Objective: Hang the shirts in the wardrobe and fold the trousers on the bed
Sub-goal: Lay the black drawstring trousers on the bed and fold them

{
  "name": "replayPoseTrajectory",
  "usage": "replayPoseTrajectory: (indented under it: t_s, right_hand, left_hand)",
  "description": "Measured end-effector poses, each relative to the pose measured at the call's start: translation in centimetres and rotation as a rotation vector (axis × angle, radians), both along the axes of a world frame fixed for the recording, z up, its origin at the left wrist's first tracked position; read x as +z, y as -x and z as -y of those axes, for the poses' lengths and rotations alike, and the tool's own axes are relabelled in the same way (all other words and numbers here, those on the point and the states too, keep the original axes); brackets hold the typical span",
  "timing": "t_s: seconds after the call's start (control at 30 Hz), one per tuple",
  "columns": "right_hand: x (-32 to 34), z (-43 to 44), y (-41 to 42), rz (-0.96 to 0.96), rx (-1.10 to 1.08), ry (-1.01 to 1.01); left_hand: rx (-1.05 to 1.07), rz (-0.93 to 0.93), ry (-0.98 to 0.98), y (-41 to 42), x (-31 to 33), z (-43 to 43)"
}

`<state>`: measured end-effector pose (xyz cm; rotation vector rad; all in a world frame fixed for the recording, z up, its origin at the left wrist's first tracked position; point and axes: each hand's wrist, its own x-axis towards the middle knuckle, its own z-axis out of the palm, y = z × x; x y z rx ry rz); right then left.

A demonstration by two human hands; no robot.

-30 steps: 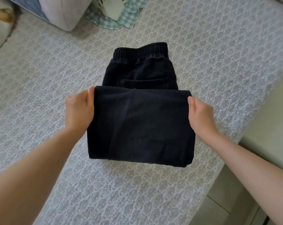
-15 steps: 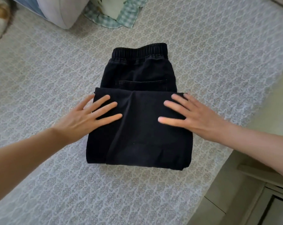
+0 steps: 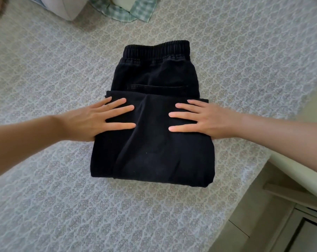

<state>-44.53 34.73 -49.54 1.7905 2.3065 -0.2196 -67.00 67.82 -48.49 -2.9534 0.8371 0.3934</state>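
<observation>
While the black trousers (image 3: 154, 157) lie folded at the centre of the frame on the bed (image 3: 45, 197), both hands rest flat on their upper layer. The left hand (image 3: 92, 120) lies palm down on the left side of the fold, fingers straight and spread, grasping nothing. The right hand (image 3: 208, 120) mirrors it on the right side, also released and flat against the cloth, with a strip of dark fabric between the two sets of fingertips. Above the hands, the folded-over legs stop just below the back pocket (image 3: 159, 86), and the ribbed elastic waistband (image 3: 156, 50) faces the top of the frame. A grey patterned bedspread covers the bed. At the upper left sit a pale pillow (image 3: 63, 6) and a green checked cloth (image 3: 125, 13), well apart from the trousers.
</observation>
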Motion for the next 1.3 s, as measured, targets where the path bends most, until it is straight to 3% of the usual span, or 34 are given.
replayPoseTrajectory:
  t_s: [0.27, 0.37, 0.43, 0.5, 0.57, 0.63, 0.73, 0.83, 0.93, 1.03, 1.13, 1.2, 1.3]
  right_hand:
    - [1.9, 0.6, 1.8, -0.154, -0.114, 0.061]
    - [3.8, 1.0, 2.7, -0.424, -0.266, 0.186]
    - [5.9, 2.0, 3.8, -0.736, -0.591, 0.186]
    - [7.4, 3.4, 4.9, -1.044, -1.002, 0.179]
    - [7.3, 4.3, 5.8, -1.28, -1.271, 0.151]
    - [6.2, 4.2, 6.8, -1.455, -1.576, 0.088]
    - [4.2, 3.5, 8.7, -1.543, -1.83, 0.087]
    - [3.9, 2.8, 10.3, -1.61, -1.87, 0.006]
    - [3.6, 2.7, 10.6, -1.514, -1.889, -0.176]
    - [4.0, 2.3, 11.3, -1.323, -1.809, -0.337]
    - [4.3, 1.8, 11.5, -1.209, -1.761, -0.357]
    - [4.5, 1.9, 11.4, -1.228, -1.723, -0.355]
    - [5.4, 2.8, 11.5, -1.317, -1.605, -0.406]
  left_hand:
    - [0.184, -0.102, 0.212, 1.0, 1.8, 2.1]
    - [0.339, -0.278, 0.44, 1.4, 3.4, 3.1]
    - [0.525, -0.486, 0.679, 2.0, 4.0, 3.4]
    - [0.899, -0.729, 0.999, 3.0, 4.3, 2.5]
    - [1.207, -0.849, 1.271, 4.2, 3.7, 1.7]
    - [1.324, -0.805, 1.514, 5.1, 3.5, 3.0]
    - [1.723, -0.558, 1.56, 5.1, 2.8, 7.1]
    - [1.787, -0.494, 1.379, 4.7, 2.3, 9.6]
    - [1.828, -0.207, 1.142, 4.4, 2.8, 11.7]
    - [1.878, -0.08, 1.144, 4.2, 3.2, 13.2]
    - [1.847, -0.027, 1.071, 3.9, 3.5, 13.3]
    - [1.786, 0.032, 1.102, 4.1, 3.7, 13.1]
    - [1.741, 0.068, 1.311, 5.7, 4.5, 13.5]
